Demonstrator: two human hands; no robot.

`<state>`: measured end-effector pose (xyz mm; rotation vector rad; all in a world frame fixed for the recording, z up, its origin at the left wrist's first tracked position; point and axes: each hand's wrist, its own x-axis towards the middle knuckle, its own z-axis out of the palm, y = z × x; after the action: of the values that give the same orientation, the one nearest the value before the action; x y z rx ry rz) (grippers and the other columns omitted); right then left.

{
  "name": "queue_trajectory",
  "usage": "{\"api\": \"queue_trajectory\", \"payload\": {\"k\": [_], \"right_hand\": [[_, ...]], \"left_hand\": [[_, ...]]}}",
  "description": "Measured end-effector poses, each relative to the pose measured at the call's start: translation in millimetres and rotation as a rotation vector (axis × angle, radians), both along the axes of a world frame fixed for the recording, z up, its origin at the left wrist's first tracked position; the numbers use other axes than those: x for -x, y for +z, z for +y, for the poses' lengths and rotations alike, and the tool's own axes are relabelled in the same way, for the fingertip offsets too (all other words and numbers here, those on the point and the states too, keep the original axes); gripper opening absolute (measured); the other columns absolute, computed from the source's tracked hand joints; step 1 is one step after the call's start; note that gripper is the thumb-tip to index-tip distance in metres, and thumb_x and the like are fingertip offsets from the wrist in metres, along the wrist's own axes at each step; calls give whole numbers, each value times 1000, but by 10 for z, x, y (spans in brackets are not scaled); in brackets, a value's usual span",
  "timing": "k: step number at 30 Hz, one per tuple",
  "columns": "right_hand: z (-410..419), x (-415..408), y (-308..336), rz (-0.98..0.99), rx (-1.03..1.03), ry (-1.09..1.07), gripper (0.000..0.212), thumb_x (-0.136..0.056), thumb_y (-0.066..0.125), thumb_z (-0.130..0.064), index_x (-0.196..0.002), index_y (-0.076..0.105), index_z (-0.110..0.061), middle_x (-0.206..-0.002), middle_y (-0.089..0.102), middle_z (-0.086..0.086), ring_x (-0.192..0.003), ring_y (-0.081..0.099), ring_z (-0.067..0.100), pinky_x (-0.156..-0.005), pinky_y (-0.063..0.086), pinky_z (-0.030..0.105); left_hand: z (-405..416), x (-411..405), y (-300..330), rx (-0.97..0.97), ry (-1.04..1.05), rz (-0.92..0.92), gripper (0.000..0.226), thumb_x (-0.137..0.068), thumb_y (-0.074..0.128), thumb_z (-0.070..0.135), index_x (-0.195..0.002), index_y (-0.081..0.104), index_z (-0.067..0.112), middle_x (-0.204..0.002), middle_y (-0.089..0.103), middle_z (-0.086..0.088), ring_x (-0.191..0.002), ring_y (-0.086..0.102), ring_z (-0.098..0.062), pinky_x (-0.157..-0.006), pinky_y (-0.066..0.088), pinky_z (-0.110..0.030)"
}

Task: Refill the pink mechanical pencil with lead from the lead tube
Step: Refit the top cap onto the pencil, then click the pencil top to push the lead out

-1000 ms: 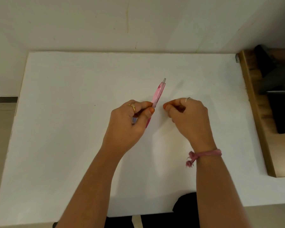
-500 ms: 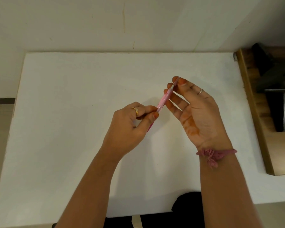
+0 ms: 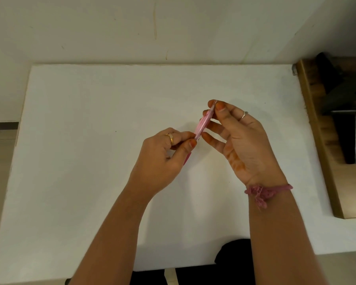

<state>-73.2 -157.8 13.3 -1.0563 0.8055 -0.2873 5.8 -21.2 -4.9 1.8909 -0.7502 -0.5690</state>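
Note:
The pink mechanical pencil (image 3: 202, 124) is held slanted above the white table (image 3: 90, 140), its top end pointing up and to the right. My left hand (image 3: 164, 159) grips its lower part between thumb and fingers. My right hand (image 3: 240, 138) faces palm up, with thumb and forefinger pinching the pencil's top end; its other fingers are spread. The lower tip of the pencil is hidden behind my left hand. No lead tube is visible.
A wooden piece of furniture (image 3: 321, 140) with dark metal parts stands along the table's right edge. A pale wall runs behind the table's far edge. A pink thread band (image 3: 265, 192) circles my right wrist.
My right hand went from a closed fist beside the pencil to reaching up, turning palm up and pinching the pencil's top end. My left hand kept its grip.

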Motion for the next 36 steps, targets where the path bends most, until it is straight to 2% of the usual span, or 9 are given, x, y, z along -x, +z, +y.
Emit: {"api": "queue_trajectory", "payload": {"k": [7, 14, 17, 22, 24, 28, 30, 32, 36], "right_hand": [[9, 1, -10, 16, -6, 66, 16, -90, 58, -30, -88, 74, -28, -90, 75, -5, -93, 71, 16, -77, 58, 34], [29, -34, 34, -12, 5, 70, 16, -92, 56, -26, -93, 71, -23, -90, 76, -1, -89, 72, 19, -70, 58, 31], [57, -60, 33, -26, 55, 75, 19, -96, 49, -26, -101, 67, -24, -94, 76, -3, -93, 71, 18, -74, 58, 30], [171, -105, 20, -22, 125, 287, 27, -99, 42, -27, -115, 63, -21, -109, 73, 0, -104, 67, 12, -89, 53, 26], [214, -132, 25, -52, 164, 295, 25, -100, 41, -23, -114, 61, -19, -109, 71, 2, -104, 66, 11, -88, 52, 22], [206, -153, 59, -136, 225, 112, 22, -100, 38, -26, -111, 57, -28, -85, 67, -10, -92, 67, 11, -93, 50, 34], [197, -157, 91, -205, 115, 34, 24, -100, 36, -31, -110, 58, -33, -67, 56, -9, -74, 60, 9, -87, 52, 36], [177, -160, 126, -274, -65, -39, 32, -98, 32, -44, -102, 61, -30, -59, 43, -8, -58, 43, 7, -68, 47, 29], [173, -148, 161, -368, -370, -95, 63, -79, 29, -74, -70, 55, -18, -58, 33, -3, -55, 27, 13, -57, 30, 28]], "left_hand": [[-11, 31, 6, -10, 9, 67, 18, -86, 60, 17, -100, 70, 15, -83, 67, 4, -77, 61, -11, -68, 46, -9], [-44, 58, 7, -32, 26, 97, 19, -86, 60, 18, -102, 69, 16, -81, 64, 10, -78, 60, -10, -69, 46, -8], [-64, 59, 25, 1, 36, 54, 18, -86, 60, 18, -102, 69, 17, -78, 62, 15, -77, 59, -3, -67, 45, -7], [-74, 41, 41, 85, 93, 14, 19, -86, 61, 15, -103, 69, 13, -82, 68, 7, -77, 61, -1, -68, 42, -6], [-76, 50, 39, 102, 113, 13, 19, -87, 61, 16, -104, 69, 15, -85, 70, 6, -80, 63, -2, -71, 44, -7], [-37, 4, 31, 126, 311, 32, 17, -89, 57, 28, -100, 69, 24, -89, 70, 12, -83, 64, 1, -71, 46, -8], [-1, -56, 21, 142, 463, 91, 15, -90, 54, 30, -94, 68, 26, -86, 70, 12, -80, 65, 1, -69, 48, -10], [29, -115, -3, 141, 574, 140, 15, -91, 53, 31, -90, 67, 26, -82, 69, 12, -75, 64, 1, -67, 48, -11], [56, -165, -55, 101, 644, 171, 19, -91, 52, 33, -92, 67, 21, -80, 69, 12, -72, 63, 0, -71, 50, -21]]}}
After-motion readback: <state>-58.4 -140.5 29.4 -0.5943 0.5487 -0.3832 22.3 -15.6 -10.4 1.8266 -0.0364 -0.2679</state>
